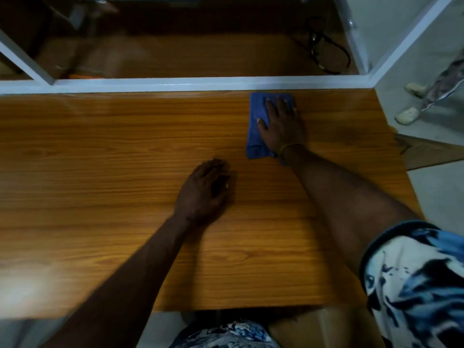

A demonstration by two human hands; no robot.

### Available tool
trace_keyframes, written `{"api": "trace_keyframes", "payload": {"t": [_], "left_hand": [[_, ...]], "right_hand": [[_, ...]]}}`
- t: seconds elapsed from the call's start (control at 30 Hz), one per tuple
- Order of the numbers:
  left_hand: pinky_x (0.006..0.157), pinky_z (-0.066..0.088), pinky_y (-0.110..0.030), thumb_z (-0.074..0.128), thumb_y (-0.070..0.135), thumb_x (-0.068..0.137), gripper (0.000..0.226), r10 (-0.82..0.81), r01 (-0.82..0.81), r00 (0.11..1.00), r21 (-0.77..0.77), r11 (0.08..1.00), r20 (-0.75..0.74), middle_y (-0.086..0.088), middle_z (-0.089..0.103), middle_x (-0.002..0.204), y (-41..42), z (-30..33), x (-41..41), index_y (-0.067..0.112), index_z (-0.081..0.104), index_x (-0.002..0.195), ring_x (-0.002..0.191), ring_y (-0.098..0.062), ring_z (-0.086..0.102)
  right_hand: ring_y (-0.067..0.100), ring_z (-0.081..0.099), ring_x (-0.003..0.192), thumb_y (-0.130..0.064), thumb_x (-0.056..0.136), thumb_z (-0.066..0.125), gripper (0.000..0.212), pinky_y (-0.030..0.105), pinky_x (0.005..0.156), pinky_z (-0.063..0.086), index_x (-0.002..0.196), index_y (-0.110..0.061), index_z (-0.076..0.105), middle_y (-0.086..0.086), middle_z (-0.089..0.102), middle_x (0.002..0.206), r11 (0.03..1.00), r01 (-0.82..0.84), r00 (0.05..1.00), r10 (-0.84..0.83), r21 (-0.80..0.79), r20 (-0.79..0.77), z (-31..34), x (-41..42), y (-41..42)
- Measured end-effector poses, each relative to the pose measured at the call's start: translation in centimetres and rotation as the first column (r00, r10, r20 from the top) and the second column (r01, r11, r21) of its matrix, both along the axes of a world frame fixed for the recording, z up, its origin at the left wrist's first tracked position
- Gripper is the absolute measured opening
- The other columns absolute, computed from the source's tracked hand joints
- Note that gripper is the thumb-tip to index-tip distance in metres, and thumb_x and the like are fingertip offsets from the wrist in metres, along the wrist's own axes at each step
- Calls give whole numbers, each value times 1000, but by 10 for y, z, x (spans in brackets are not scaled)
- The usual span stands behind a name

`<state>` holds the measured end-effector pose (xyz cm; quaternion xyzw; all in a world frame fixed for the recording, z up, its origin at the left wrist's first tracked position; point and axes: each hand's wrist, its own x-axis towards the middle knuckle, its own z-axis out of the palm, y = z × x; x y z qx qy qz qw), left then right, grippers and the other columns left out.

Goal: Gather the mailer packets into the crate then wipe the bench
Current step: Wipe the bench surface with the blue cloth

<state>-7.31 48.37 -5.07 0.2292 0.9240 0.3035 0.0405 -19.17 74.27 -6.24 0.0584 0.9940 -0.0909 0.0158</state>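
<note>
I've got my right hand pressed flat, fingers spread, on the blue cloth at the counter far right corner; left hand rests loosely curled and empty. No packets or crate visible. I'd wipe in overlapping strokes leftward, pressure even

Glossy wood-grain table, soft blue cloth

The table is smooth orange-brown wood-grain laminate with a soft sheen; the blue cloth looks matt and fuzzy. The white frame rail along the far edge appears smooth, painted.
</note>
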Motion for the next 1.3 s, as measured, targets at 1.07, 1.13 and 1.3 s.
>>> {"api": "trace_keyframes", "payload": {"t": [1.07, 1.13, 1.3], "left_hand": [[99, 46, -39, 46, 47, 87, 43, -372, 374, 925, -21, 927, 74, -3, 41, 150, 1, -10, 86, 26, 60, 122, 136, -23, 42], [99, 46, -37, 46, 48, 87, 43, -392, 394, 918, -23, 919, 61, -1, 41, 150, 7, -9, 82, 28, 59, 123, 137, -21, 41], [98, 44, -33, 46, 46, 89, 44, -428, 429, 902, -21, 903, 48, -2, 41, 150, 35, -10, 64, 25, 59, 125, 135, -21, 43]], "right_hand": [[21, -4, 153, -54, 102, 27, 65, 44, 123, 7, 158, -27, 5, 0, -1, 166, 974, 227, 974, -227, -5, 8, -2, 342, -46], [21, 0, 153, -54, 101, 27, 66, 46, 123, 9, 158, -28, 7, 0, 3, 166, 992, 128, 992, -128, -8, 15, -2, 342, -22], [21, 5, 153, -53, 99, 31, 66, 47, 123, 13, 157, -29, 9, 0, 9, 165, 999, -44, 998, 43, 17, 47, 3, 316, 40]]}}
